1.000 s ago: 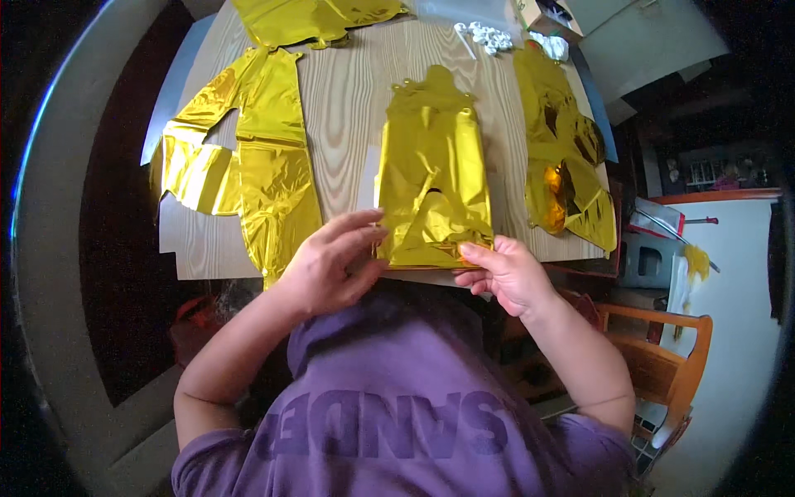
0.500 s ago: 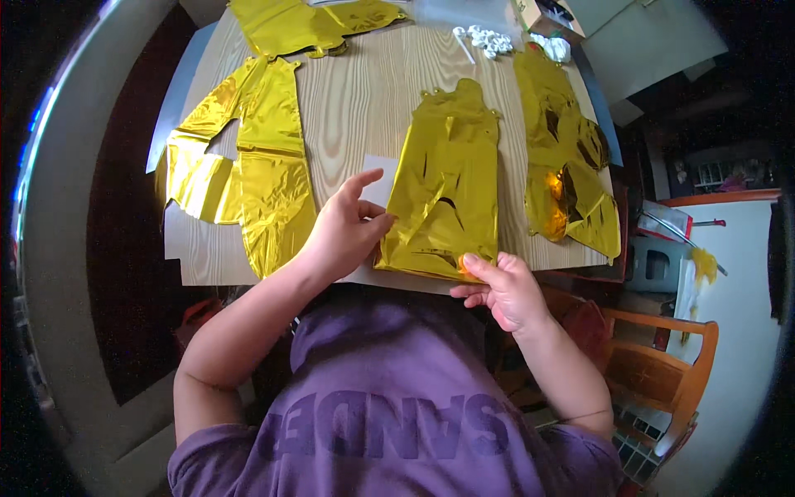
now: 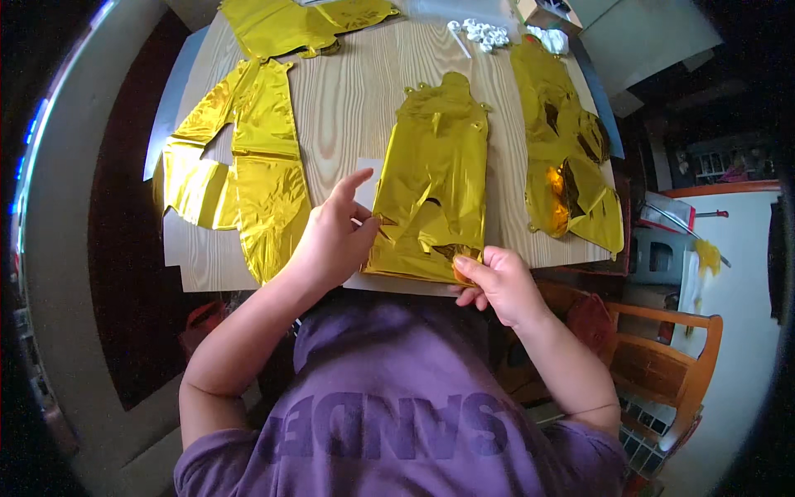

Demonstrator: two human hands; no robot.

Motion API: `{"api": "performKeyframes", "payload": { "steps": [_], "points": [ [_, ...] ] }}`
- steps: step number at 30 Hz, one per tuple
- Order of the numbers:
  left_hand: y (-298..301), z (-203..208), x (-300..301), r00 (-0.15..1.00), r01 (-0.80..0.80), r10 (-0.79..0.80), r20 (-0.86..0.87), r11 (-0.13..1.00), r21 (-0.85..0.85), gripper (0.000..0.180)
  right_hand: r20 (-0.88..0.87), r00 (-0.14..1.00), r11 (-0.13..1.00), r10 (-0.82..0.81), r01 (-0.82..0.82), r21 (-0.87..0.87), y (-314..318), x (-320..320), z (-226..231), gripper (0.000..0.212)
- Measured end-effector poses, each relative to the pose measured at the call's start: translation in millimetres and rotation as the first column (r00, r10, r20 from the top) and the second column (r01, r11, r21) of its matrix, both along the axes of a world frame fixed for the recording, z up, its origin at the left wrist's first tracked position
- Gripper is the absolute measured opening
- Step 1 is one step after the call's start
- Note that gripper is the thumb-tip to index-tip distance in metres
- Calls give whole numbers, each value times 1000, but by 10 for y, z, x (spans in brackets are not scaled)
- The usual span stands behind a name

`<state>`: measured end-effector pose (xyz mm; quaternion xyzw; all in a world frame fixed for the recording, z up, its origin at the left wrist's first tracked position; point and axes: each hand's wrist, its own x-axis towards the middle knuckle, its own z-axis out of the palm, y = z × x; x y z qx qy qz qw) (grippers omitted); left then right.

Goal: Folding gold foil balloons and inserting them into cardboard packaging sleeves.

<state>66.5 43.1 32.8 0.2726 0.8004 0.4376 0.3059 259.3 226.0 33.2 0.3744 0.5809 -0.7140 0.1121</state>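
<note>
Working at a broad wooden table, we are letting it bear our middle foil, whose lower end is lying almost at the near edge, so we are judging a sideways pull safer than one toward ourselves. To the left of the middle foil, the left foil is lying; to its right, the right foil is stretching; beyond it, off to the left, the far foil is sitting. Bare wood is leaving us more room on its left than on its right. The middle foil itself is pointing away from us and creasing around dark gaps in its lower half. At its lower right corner our right hand is gripping, and at its lower left side our left hand is holding. Under its left side a white sheet is showing. Our right thumb is pressing on the corner with curled fingers beneath; our left thumb and a bent finger are apparently pinching a loose flap, the index finger pointing clear. We are wanting a light, even pinch, since such film is probably creasing easily. Beyond the middle foil, white curls and a white stick are lying well apart from it.
</note>
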Motion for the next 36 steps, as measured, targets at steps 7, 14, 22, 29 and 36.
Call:
{"api": "performKeyframes", "payload": {
  "steps": [7,14,22,29,36],
  "points": [
    [3,-133,0,874,155,-179,-452,984,-89,57,-19,993,965,120,-112,235,36,-17,-77,29],
    [-5,-135,0,511,284,-243,-825,953,-105,47,147,967,900,208,-248,359,128,-119,105,32],
    [-112,-395,-109,489,417,-302,-818,905,-85,50,273,916,81,294,-309,948,6,-59,158,27],
    [-71,-382,-79,501,379,-235,-833,925,-33,44,-12,764,57,646,-33,998,-803,-141,49,54],
    [-109,-334,-136,510,362,-256,-821,930,-65,41,80,755,-29,650,-80,996,-967,-207,-323,64]
  ]
}}
